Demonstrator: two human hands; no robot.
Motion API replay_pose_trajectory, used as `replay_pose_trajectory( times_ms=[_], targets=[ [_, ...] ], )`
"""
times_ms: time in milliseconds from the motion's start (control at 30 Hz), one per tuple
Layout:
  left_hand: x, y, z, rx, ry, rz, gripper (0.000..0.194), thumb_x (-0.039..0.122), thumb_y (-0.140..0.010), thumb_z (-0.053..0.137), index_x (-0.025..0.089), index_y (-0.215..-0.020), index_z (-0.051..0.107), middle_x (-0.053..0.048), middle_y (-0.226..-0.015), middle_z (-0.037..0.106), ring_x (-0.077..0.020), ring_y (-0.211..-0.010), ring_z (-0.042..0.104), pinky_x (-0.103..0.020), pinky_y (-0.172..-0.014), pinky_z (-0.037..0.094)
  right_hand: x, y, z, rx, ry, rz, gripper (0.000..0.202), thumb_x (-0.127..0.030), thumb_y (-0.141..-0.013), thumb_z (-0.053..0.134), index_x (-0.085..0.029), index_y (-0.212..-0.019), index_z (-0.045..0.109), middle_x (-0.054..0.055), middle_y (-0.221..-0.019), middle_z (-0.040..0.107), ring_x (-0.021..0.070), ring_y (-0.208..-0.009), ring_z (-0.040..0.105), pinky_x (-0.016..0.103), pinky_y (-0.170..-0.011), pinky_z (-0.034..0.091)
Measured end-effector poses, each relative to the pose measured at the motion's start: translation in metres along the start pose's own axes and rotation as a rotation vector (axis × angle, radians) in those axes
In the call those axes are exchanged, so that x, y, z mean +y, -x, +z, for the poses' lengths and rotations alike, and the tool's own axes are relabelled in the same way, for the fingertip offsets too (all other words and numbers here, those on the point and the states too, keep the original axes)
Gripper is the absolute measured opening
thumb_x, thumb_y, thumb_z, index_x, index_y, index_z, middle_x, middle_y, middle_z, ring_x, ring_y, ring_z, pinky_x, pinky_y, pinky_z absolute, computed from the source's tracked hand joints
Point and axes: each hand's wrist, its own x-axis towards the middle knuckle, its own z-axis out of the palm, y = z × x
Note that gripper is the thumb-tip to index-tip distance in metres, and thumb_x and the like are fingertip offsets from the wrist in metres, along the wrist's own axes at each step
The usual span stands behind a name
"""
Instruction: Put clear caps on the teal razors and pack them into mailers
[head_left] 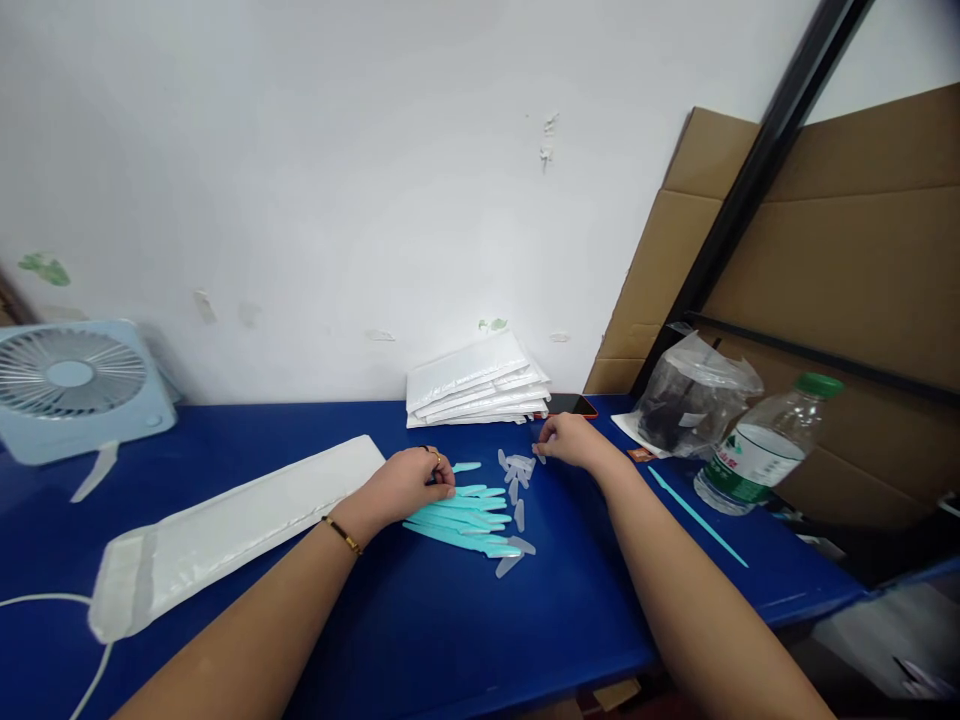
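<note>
Several turquoise eyebrow razors [457, 525] lie in a loose fan on the blue table. My left hand [416, 483] is closed at the upper left of this pile, pinching one turquoise eyebrow razor [468, 467] whose end sticks out to the right past the fingers. Right of the pile are scattered small translucent blade caps [519, 467], some heaped together and others lying singly near the razor tips. At the heap's right edge, my right hand [562, 440] has thumb and fingers pinched on one translucent blade cap [538, 454].
A long white padded mailer [247, 530] lies left of the razors; a stack of white mailers [480, 380] rests against the wall beside a phone [574, 405]. A light-blue fan [82, 390] stands left. Rightward are a lone turquoise razor [697, 515], a water bottle [765, 450] and a bagged cup [682, 400].
</note>
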Motion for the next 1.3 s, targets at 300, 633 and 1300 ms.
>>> replay_pose_trajectory(
  times_ms=[300,633,1300],
  targets=[
    [0.006,-0.001,-0.002,0.177,-0.016,-0.038,0.015,0.032,-0.078,0.048,0.021,-0.077,0.058,0.0,-0.071,0.06,-0.0152,-0.064,0.053,-0.025,-0.057,0.034,-0.017,-0.001,0.01,0.037,-0.128,-0.09,0.008,-0.019,-0.071,0.058,-0.017,-0.076,0.063,0.005,-0.071,0.064,0.0149,-0.062,0.058,0.022,-0.055,0.04],
    [0.01,-0.002,-0.006,0.237,0.108,-0.065,0.022,0.039,-0.08,0.046,0.02,-0.08,0.058,0.001,-0.07,0.06,-0.014,-0.064,0.052,-0.023,-0.055,0.033,-0.046,0.013,0.006,-0.133,-0.695,-0.329,0.031,-0.041,-0.074,0.061,-0.014,-0.088,0.067,0.004,-0.067,0.064,0.0123,-0.057,0.058,0.023,-0.054,0.046],
    [0.008,-0.006,0.002,0.246,0.005,-0.012,0.018,0.032,-0.082,0.046,0.021,-0.086,0.059,0.0,-0.079,0.063,-0.0152,-0.074,0.056,-0.024,-0.065,0.038,-0.069,0.009,0.033,-0.014,-0.636,-0.367,0.028,-0.038,-0.075,0.061,-0.016,-0.092,0.067,0.003,-0.07,0.064,0.0128,-0.062,0.058,0.023,-0.058,0.045]
  ],
)
